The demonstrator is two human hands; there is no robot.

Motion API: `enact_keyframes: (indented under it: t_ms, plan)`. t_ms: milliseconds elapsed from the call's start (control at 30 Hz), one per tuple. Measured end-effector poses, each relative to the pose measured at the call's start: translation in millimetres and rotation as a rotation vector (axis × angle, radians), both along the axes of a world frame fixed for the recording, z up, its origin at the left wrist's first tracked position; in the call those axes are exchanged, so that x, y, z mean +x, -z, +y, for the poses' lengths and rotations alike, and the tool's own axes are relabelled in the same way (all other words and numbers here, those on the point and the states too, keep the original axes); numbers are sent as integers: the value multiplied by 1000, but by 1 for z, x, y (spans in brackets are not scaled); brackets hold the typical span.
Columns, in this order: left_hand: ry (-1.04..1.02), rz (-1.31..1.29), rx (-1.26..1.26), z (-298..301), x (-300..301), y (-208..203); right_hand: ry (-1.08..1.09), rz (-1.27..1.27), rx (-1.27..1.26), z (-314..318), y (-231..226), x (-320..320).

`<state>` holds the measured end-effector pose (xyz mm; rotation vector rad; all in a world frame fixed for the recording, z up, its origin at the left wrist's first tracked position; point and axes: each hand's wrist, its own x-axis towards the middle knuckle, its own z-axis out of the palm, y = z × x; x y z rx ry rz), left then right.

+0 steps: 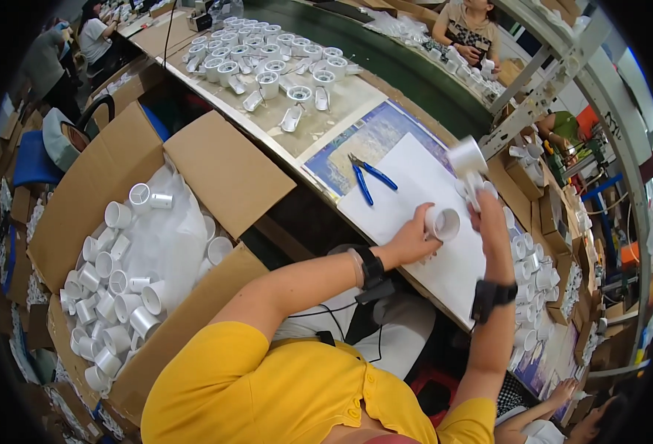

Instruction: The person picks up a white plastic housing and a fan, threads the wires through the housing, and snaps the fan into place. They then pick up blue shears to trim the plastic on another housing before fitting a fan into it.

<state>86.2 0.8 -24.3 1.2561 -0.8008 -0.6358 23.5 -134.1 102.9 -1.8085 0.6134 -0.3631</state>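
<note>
My left hand (412, 240) is closed around a short white cylindrical housing (442, 223), its open round end facing up and to the right. Farther right, my right hand (491, 216) grips a white part (468, 157) made of a cylinder with a narrower piece below it. Motion blurs this part, so its exact shape is unclear. Both hands are over a white sheet (408, 166) on the table. Blue-handled nippers (380, 177) lie on that sheet, beyond my left hand, with their handles spread.
A large cardboard box (93, 166) on the left holds many white cylinders (127, 305). Rows of white assembled parts (269, 83) stand at the table's far end. More white parts (537, 274) are heaped right of my right arm. Co-workers (468, 33) sit nearby.
</note>
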Motion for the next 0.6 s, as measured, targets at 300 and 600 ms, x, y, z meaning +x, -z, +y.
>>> enact_keyframes:
  t_ms: [300, 600]
  plan:
    - [-56, -114, -78, -23, -15, 27, -291, 236, -821, 14, 78, 290]
    - [-172, -521, -300, -6, -10, 15, -121, 221, -744, 59, 123, 339]
